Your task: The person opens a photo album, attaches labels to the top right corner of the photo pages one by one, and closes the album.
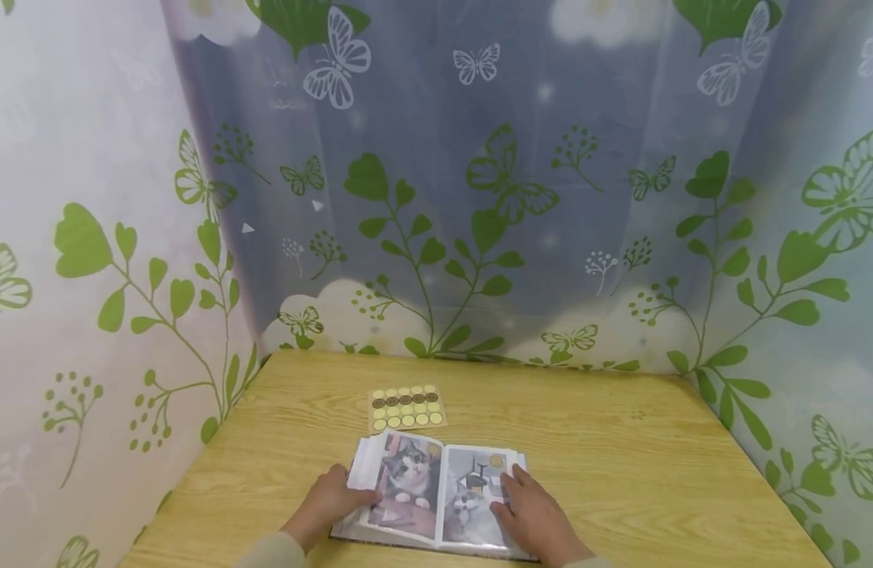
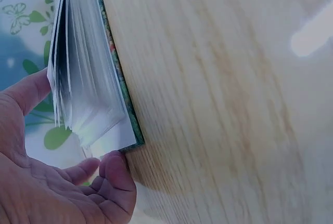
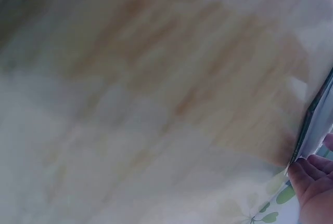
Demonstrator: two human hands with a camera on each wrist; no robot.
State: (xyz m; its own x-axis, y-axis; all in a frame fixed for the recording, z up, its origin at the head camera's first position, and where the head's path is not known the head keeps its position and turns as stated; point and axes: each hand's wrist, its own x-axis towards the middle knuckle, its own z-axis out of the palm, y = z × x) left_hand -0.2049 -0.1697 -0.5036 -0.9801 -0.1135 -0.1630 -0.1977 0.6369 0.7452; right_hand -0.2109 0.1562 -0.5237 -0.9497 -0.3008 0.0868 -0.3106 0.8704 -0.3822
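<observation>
A photo album (image 1: 442, 521) lies open on the table, showing a cat picture on each page. Near the top corner of the right-hand picture is a small round yellowish sticker (image 1: 496, 460). My left hand (image 1: 334, 498) holds the album's left side, its thumb over the page edge. In the left wrist view, that hand's curled fingers (image 2: 117, 174) meet the corner of the patterned cover (image 2: 125, 96), beside a fanned stack of pages. My right hand (image 1: 539, 509) grips the right side, thumb on the page; in the right wrist view its fingers (image 3: 307, 174) are at the cover's edge.
Just beyond the album, a sheet of round stickers (image 1: 406, 408) in yellow and brown rows lies flat on the wood-grain table (image 1: 621, 457). Curtains (image 1: 436, 181) printed with green plants and butterflies enclose the table at the back and both sides.
</observation>
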